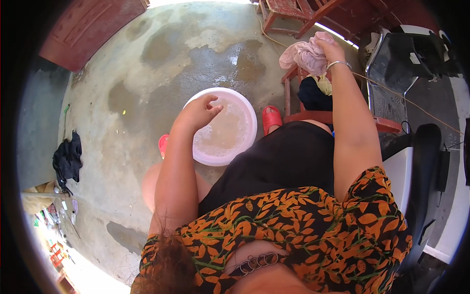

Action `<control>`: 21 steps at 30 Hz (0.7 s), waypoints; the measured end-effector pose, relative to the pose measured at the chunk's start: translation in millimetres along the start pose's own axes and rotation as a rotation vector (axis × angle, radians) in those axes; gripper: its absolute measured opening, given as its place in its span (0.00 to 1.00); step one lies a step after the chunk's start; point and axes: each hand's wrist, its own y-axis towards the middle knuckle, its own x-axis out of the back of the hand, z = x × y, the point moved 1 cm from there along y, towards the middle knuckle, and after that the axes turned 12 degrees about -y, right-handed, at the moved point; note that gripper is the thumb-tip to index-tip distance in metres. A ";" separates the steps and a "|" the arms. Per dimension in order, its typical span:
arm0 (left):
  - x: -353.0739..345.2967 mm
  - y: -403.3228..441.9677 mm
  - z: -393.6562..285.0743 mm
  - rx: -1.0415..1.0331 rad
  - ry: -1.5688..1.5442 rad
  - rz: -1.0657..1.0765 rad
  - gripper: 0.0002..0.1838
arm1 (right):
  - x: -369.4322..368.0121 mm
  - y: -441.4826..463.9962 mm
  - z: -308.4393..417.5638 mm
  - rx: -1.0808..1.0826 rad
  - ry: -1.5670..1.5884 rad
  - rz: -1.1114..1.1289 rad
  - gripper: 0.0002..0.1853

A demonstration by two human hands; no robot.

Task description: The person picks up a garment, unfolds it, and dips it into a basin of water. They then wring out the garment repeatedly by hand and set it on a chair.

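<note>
My right hand [334, 52], with a silver bangle at the wrist, grips a bunched pale pink cloth [309, 58] above a red wooden seat [306, 117]. A dark cloth [313, 94] and a pale yellow cloth [324, 85] lie on that seat, just below the pink one. Over the left part of a pinkish-white basin [250, 128] is my left hand [199, 112], empty, its fingers loosely bent and apart. Cloudy water with suds [226, 128] fills the bottom of the basin.
Wet patches [215, 66] darken the concrete floor. Red slippers [271, 118] are beside the basin. A black metal-framed chair [391, 63] stands at right, and a thin cord [406, 100] runs past it. A black cloth [67, 159] is by the left wall.
</note>
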 end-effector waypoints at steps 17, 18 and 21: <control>-1.6 8.8 5.7 0.025 0.007 0.015 0.24 | 19.2 14.4 -96.3 -0.543 -0.434 -0.748 0.33; -1.4 8.8 5.5 0.025 0.004 0.021 0.24 | 15.6 13.7 -105.0 -0.655 -0.511 -0.779 0.31; -1.5 8.8 7.5 0.024 0.011 0.018 0.25 | 31.8 58.3 -160.6 -0.262 -1.513 0.204 0.30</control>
